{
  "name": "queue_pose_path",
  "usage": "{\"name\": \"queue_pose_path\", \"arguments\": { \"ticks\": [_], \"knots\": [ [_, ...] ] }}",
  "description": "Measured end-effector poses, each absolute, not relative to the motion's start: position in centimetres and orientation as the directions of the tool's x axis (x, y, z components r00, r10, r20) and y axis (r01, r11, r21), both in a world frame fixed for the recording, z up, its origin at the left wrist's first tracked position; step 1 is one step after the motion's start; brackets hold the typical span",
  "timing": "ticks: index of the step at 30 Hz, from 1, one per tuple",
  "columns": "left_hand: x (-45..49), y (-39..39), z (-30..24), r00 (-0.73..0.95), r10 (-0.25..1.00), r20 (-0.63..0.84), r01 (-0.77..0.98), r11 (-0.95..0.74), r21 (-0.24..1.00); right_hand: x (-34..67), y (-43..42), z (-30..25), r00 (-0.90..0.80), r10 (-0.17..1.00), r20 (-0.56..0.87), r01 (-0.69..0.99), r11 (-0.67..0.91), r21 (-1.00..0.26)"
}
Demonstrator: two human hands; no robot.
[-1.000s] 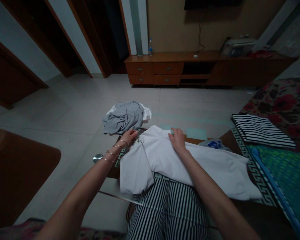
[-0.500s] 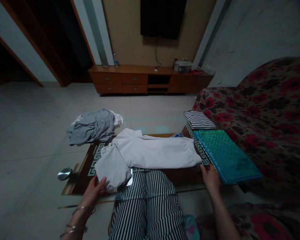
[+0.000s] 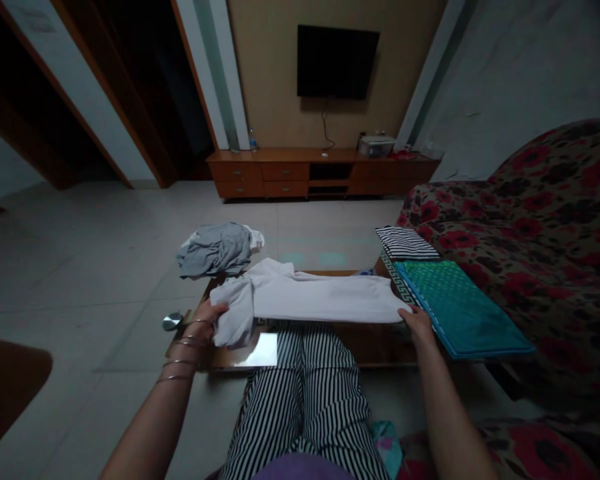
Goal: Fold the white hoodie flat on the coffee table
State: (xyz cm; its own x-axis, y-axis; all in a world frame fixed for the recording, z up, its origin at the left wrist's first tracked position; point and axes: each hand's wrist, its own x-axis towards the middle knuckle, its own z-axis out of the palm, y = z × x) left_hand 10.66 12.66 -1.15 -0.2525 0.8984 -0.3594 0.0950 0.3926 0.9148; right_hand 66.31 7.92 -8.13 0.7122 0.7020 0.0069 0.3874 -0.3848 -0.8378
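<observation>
Head cam, pretty dim room: a white garment is laid out lengthwise across a low glass-topped table, right above the striped-trouser knees. Left hand, bangles on the wrist, is closed on the bunched sleeve end at the left. Right hand has its fingers curled on the hem corner at the right, just beside a folded teal cloth. A folded striped piece sits behind the teal one, next to the floral sofa. A crumpled grey pile lies at the table's far left corner. TV hangs on the far wall
</observation>
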Motion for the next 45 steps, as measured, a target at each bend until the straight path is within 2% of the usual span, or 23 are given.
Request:
{"name": "queue_pose_path", "arguments": {
  "ticks": [3, 6, 9, 11, 13, 15, 18, 20, 21, 24, 27, 29, 33, 38, 40, 42, 45],
  "knots": [
    [7.8, 10.7, 0.0, -0.127, 0.893, -0.432, 0.156, 0.448, 0.880, 67.2, 5.8, -9.2, 0.735, 0.677, -0.044, 0.354, -0.438, -0.827],
    [5.3, 7.7, -0.8, -0.034, 0.866, -0.499, 0.266, 0.489, 0.831, 68.6, 3.5, -11.6, 0.715, 0.693, -0.090, 0.410, -0.521, -0.749],
    [3.5, 4.5, -2.6, -0.090, 0.875, -0.477, 0.371, 0.474, 0.799, 70.1, 1.6, -13.3, 0.638, 0.762, -0.114, 0.565, -0.563, -0.604],
    [2.6, 2.5, -3.6, -0.143, 0.896, -0.419, 0.385, 0.441, 0.811, 70.2, 1.0, -13.0, 0.607, 0.794, -0.028, 0.682, -0.539, -0.495],
    [2.2, 0.7, -4.3, -0.159, 0.916, -0.368, 0.374, 0.401, 0.837, 68.6, 1.0, -11.7, 0.553, 0.820, 0.149, 0.796, -0.467, -0.384],
    [2.3, -0.8, -4.9, -0.142, 0.927, -0.347, 0.370, 0.375, 0.850, 65.1, 1.6, -10.0, 0.443, 0.842, 0.309, 0.879, -0.338, -0.338],
    [2.8, -2.3, -5.7, -0.156, 0.932, -0.326, 0.425, 0.361, 0.830, 57.1, 3.3, -8.2, 0.193, 0.914, 0.357, 0.890, -0.010, -0.455],
    [2.8, -2.4, -5.7, -0.229, 0.941, -0.248, 0.480, 0.331, 0.812, 51.8, 4.5, -8.1, -0.053, 0.936, 0.348, 0.830, 0.235, -0.505],
    [2.6, -2.2, -5.4, -0.266, 0.943, -0.199, 0.495, 0.311, 0.811, 49.6, 5.1, -8.4, -0.141, 0.929, 0.342, 0.807, 0.308, -0.504],
    [1.2, -0.4, -2.7, -0.328, 0.940, -0.097, 0.454, 0.247, 0.856, 45.8, 6.4, -10.1, -0.251, 0.922, 0.295, 0.808, 0.368, -0.461],
    [-0.5, 2.9, 2.0, -0.325, 0.943, -0.076, 0.405, 0.211, 0.889, 45.4, 6.8, -11.9, -0.221, 0.931, 0.290, 0.852, 0.329, -0.408],
    [-1.4, 5.5, 5.7, -0.286, 0.955, -0.076, 0.457, 0.206, 0.865, 45.8, 6.7, -12.7, -0.209, 0.930, 0.303, 0.863, 0.321, -0.391],
    [-2.2, 11.0, 13.5, -0.162, 0.985, -0.058, 0.688, 0.155, 0.709, 46.2, 6.4, -13.2, -0.220, 0.928, 0.300, 0.864, 0.328, -0.381],
    [-4.0, 14.9, 20.1, 0.096, 0.992, -0.084, 0.943, -0.064, 0.326, 46.1, 6.6, -13.1, -0.215, 0.933, 0.288, 0.870, 0.316, -0.378],
    [-5.1, 15.3, 19.7, 0.096, 0.991, -0.097, 0.980, -0.077, 0.183, 46.1, 6.6, -13.2, -0.214, 0.935, 0.283, 0.873, 0.313, -0.375],
    [-6.3, 15.2, 17.2, 0.065, 0.994, -0.088, 0.995, -0.057, 0.085, 46.0, 6.6, -13.3, -0.215, 0.935, 0.281, 0.872, 0.313, -0.376],
    [-8.0, 13.7, 10.8, 0.020, 0.999, -0.047, 0.998, -0.017, 0.067, 46.1, 6.4, -13.3, -0.207, 0.937, 0.282, 0.869, 0.309, -0.386]
  ]
}}
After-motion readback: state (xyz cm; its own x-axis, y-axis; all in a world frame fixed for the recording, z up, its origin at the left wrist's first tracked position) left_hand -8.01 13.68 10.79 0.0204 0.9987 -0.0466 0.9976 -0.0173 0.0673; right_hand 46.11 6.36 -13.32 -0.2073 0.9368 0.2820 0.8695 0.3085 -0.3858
